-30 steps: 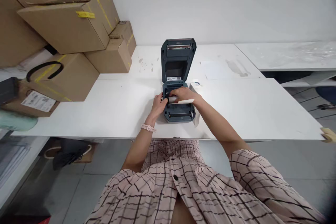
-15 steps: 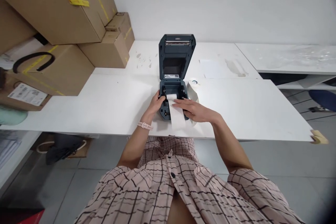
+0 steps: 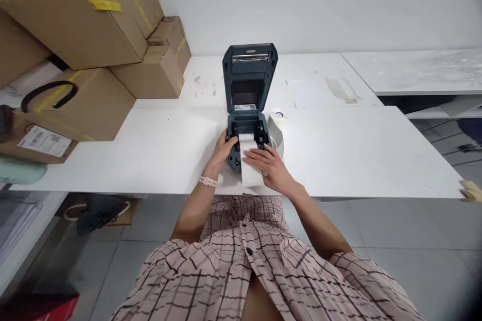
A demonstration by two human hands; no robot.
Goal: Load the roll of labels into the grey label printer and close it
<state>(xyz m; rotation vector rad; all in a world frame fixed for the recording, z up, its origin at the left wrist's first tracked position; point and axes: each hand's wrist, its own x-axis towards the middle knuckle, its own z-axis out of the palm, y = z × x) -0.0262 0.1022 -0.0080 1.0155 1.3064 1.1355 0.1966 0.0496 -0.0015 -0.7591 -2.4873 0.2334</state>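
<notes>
A dark blue-grey label printer (image 3: 250,71) stands on the white table with its lid tipped up and back. White label paper (image 3: 251,176) runs out of its base over the front, its end hanging near the table edge. My left hand (image 3: 223,150) grips the left side wall of the base, thumb over the rim and fingers outside. Laid across the label paper, my right hand (image 3: 274,169) has its fingers stretched out flat. Beside the printer's right side curls a loose white paper strip (image 3: 276,133), near a small roll with a blue core (image 3: 279,115).
Cardboard boxes (image 3: 94,25) are stacked on the table's left, with a black curved strap (image 3: 48,91) on one. A white sheet (image 3: 301,94) lies behind, right of the printer. The white table (image 3: 350,160) ends in front at my waist, and yellowish tape (image 3: 470,191) covers its right corner.
My right hand has shifted slightly down and turned, so its fingers lie more flatly over the label paper. My left hand stays on the printer's side. The view has moved a little.
</notes>
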